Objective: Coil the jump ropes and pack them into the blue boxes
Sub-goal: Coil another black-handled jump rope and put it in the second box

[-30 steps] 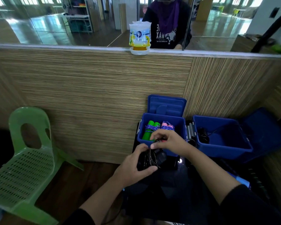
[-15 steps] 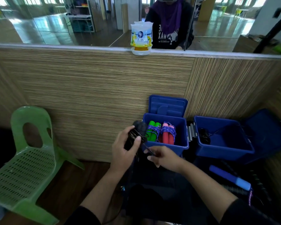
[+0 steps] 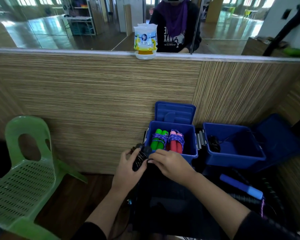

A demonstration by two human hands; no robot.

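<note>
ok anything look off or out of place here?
Nothing damaged or spilled. One loose end: a blue-handled rope lies uncoiled beside the boxes. The left box holds the green and pink bundles neatly. The left hand grips a black bundle; the right hand pinches its cord.

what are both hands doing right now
Left hand: grips the black jump rope bundle.
Right hand: fingertips pinch the same bundle's cord.
</note>
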